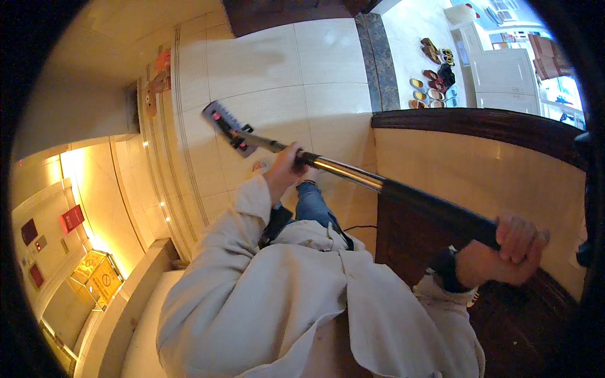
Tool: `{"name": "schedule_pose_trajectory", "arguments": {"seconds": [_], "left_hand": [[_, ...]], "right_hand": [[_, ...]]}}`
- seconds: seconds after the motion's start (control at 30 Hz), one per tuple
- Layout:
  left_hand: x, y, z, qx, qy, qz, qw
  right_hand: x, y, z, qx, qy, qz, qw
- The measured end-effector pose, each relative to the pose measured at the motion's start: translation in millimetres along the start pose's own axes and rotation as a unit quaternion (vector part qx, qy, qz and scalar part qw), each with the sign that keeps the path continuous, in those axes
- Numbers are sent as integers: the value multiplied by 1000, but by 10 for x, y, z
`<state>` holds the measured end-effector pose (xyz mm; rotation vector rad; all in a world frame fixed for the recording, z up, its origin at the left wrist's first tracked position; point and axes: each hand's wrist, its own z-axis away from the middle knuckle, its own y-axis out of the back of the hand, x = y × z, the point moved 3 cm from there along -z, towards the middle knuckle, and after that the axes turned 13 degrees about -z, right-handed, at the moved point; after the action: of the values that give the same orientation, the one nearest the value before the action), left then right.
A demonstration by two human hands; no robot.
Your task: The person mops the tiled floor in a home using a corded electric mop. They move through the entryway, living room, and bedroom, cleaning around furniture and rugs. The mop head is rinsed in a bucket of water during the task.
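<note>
A flat mop (353, 174) with a long black-and-metal pole slants across the view in front of me. Its rectangular grey head (234, 131), with pink and black fittings, is over the pale tiled floor (277, 60); whether the whole head lies flat on it I cannot tell. My left hand (287, 171) is closed round the lower part of the pole. Out at the right, my right hand (513, 252) wraps the black grip at the pole's upper end. Both arms wear cream sleeves.
At the right runs a wall with a dark wooden top edge (454, 120). Beyond a dark stone threshold (377, 63) lie several pairs of shoes (435, 82) beside white cabinets (504, 75). A yellow sign (97, 277) stands at the lower left. Dark furniture or a door (283, 16) borders the far floor.
</note>
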<state>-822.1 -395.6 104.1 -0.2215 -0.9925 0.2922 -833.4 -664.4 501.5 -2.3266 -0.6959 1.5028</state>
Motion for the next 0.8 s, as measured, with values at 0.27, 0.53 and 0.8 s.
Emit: {"name": "schedule_pose_trajectory", "arguments": {"seconds": [0.27, 0.53, 0.8], "left_hand": [[-241, 1589, 505, 75, 219, 293, 927], [-461, 2606, 593, 220, 165, 263, 925], [2, 2501, 752, 194, 80, 339, 917]], "right_hand": [[1465, -922, -18, -8, -43, -100, 994], [2236, -1349, 391, 12, -82, -58, 995], [1803, -1278, 154, -8, -94, -149, 984]]}}
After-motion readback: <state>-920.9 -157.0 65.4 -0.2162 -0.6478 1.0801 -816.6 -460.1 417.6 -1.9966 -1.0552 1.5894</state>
